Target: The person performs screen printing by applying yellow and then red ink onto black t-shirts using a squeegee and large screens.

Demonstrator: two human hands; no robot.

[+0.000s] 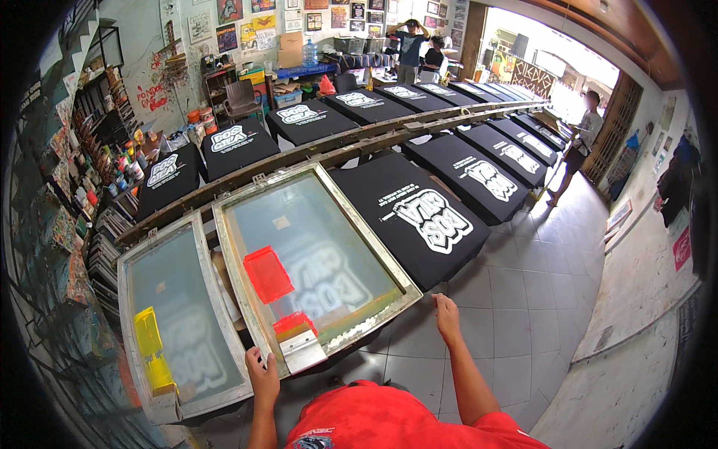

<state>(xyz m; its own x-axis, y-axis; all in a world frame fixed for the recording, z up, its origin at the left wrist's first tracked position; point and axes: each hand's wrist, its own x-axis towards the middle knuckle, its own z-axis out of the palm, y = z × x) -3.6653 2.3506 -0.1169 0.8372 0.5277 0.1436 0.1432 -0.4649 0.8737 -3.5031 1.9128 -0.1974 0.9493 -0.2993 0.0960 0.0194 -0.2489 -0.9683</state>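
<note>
Before me lies a screen-printing frame (373,245), its mesh carrying patches of red ink (268,274). A metal-edged squeegee (303,350) rests at its near end. My left hand (262,368) is beside the frame's near left corner, fingers loosely bent and thumb apart. Off the near right corner, my right hand (446,314) has its fingertips drawn together; anything between them is too small to make out. Left of this frame is a second screen (127,273) with yellow ink (152,348) and another squeegee (167,404). A black T-shirt (374,183) with a white print lies right of the frame.
Further black shirts (490,173) lie in two rows along a wooden rail (359,142). Grey tiled floor (516,284) runs along the right. One person (580,138) stands at the far right and two (410,52) at the back. Ink containers (134,168) crowd the left shelves.
</note>
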